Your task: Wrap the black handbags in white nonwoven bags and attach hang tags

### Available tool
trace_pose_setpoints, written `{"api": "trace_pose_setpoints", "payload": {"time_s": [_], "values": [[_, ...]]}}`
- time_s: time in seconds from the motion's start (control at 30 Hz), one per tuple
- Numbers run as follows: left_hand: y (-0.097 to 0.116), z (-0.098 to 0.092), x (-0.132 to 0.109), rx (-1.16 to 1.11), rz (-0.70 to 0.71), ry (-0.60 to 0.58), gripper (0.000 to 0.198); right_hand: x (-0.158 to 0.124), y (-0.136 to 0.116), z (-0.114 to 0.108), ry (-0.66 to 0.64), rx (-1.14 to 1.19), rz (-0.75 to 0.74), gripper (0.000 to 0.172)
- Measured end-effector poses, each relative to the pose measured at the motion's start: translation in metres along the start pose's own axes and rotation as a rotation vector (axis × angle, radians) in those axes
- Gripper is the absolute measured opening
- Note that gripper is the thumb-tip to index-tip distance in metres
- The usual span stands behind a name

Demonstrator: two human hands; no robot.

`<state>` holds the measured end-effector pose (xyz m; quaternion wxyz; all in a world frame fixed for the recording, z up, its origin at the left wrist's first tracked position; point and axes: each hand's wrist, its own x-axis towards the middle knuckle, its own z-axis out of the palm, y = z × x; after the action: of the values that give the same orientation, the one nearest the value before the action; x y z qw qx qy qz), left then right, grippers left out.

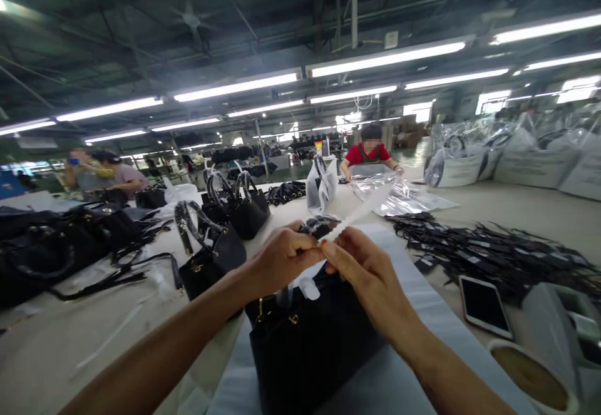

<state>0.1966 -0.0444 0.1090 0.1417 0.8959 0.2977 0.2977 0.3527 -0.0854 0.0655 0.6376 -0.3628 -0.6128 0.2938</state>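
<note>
A black handbag (pixel 314 346) with gold-coloured fittings stands upright on a sheet of white wrapping paper (pixel 399 258) close in front of me. Above its top edge, my left hand (pixel 286 255) and my right hand (pixel 364 268) meet, fingers pinched on a thin white strip (pixel 364 208). The strip's free end rises to the right, past my right hand. Behind my fingers are the bag's plastic-wrapped handles (pixel 322 222); whether the strip goes round them is hidden. A small white piece (pixel 308 288) shows at the bag's opening.
More black handbags (pixel 213 258) stand to the left. On the right lie a pile of black straps (pixel 488 252), a phone (pixel 486 307) and a tape roll (pixel 530 374) beside a grey dispenser (pixel 563 321). Across the table, a person in red (pixel 370 152) handles clear plastic (pixel 399 194).
</note>
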Motion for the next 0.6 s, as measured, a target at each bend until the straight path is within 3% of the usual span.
{"api": "trace_pose_setpoints", "payload": {"time_s": [0.07,0.17,0.27,0.4,0.53,0.6], "values": [[0.003,0.000,0.002,-0.042,0.030,-0.017,0.028,0.007,-0.005,0.010,0.019,0.201,0.078,0.027],[0.001,-0.003,0.003,-0.212,-0.031,0.041,0.018,0.012,-0.004,0.012,0.171,0.406,0.030,0.027],[-0.009,-0.008,0.004,-0.536,-0.161,0.184,0.033,-0.001,0.009,0.001,0.136,0.377,-0.013,0.023],[-0.018,-0.010,0.011,-0.758,-0.353,0.349,0.054,-0.023,0.036,-0.004,-0.116,-0.189,-0.034,0.031],[-0.015,-0.002,0.016,-0.713,-0.446,0.492,0.035,-0.009,0.046,0.021,-0.224,-0.794,0.172,0.033],[-0.011,0.003,0.016,-0.680,-0.462,0.570,0.027,0.007,0.043,0.037,-0.193,-0.932,0.148,0.030]]}}
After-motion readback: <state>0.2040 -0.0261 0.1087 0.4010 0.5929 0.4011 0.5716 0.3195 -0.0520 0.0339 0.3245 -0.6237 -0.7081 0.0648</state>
